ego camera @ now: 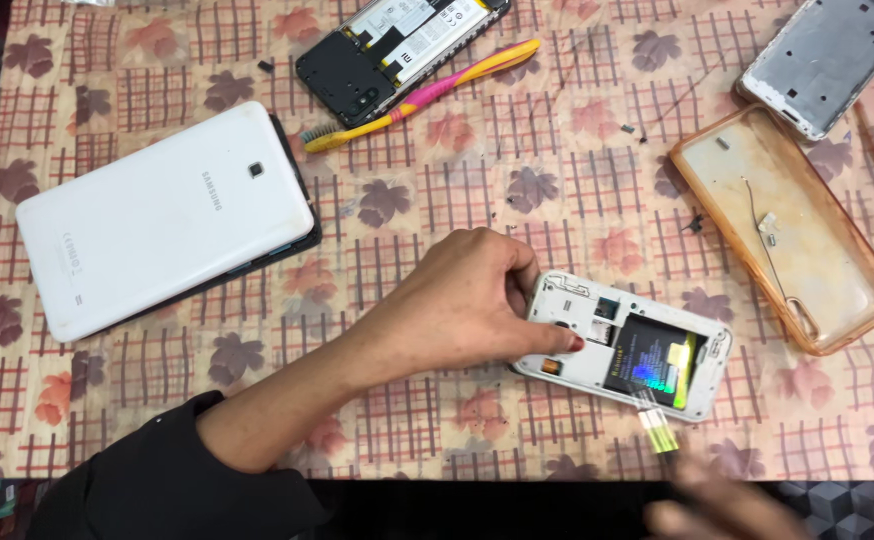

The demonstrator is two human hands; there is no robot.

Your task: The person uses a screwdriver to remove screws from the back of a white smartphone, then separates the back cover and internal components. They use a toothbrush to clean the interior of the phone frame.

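White, back cover off, the small phone (622, 345) lies on the patterned tablecloth (437, 410), pinned at its top end by the left hand's (467, 305) curled fingers, while the blurred right hand (722, 505) nearby is unreadable.

Bright, even light falls from above on the bench (557, 160); shadows are soft and short, the clearest lying under the left hand (467, 300); a rainbow glare shines on the battery (657, 365); the white tablet (162, 215) is near overexposed; the right hand (727, 505) is motion-blurred at the bottom edge; the lower corners are dark.
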